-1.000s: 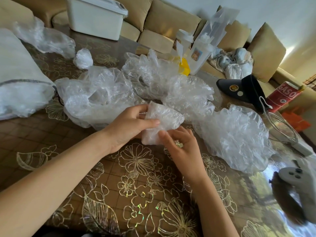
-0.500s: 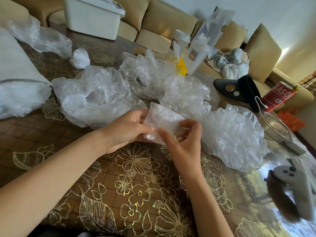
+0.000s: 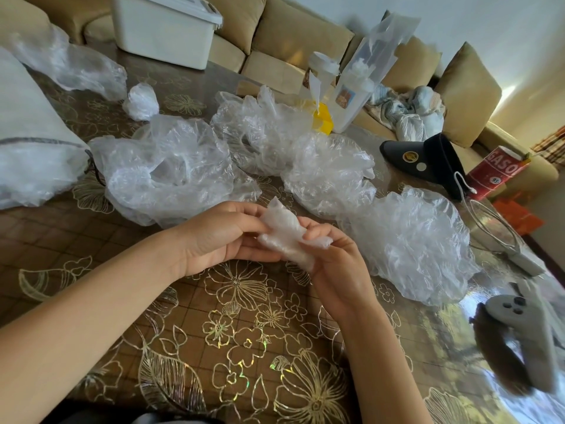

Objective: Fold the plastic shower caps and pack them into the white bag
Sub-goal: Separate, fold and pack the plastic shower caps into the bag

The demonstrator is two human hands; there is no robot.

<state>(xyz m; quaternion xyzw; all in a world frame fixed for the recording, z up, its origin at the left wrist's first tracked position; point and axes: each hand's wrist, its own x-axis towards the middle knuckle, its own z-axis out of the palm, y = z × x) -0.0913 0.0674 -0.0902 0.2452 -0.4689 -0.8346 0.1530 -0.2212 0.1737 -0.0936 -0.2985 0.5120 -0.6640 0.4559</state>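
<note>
A clear shower cap, folded small [image 3: 286, 232], is held just above the table between both hands. My left hand [image 3: 218, 237] pinches its left end, and my right hand [image 3: 331, 257] curls round its right side from below. Several unfolded clear caps lie crumpled behind: one at the left [image 3: 165, 166], one in the middle [image 3: 330, 175], one at the right [image 3: 412, 240]. The white bag [image 3: 30, 148] lies on its side at the far left edge, with plastic showing at its mouth.
A floral-patterned tablecloth [image 3: 238, 332] covers the table. A white plastic bin [image 3: 165, 26] stands at the back. A small balled cap [image 3: 141, 101], a yellow object [image 3: 322, 120], a black cap [image 3: 428, 157], a red box [image 3: 495, 172] and a grey controller [image 3: 516, 332] lie around.
The folded cap has been squeezed into a narrower bundle and lifted a little. My right hand turned from under it to wrap its right side.
</note>
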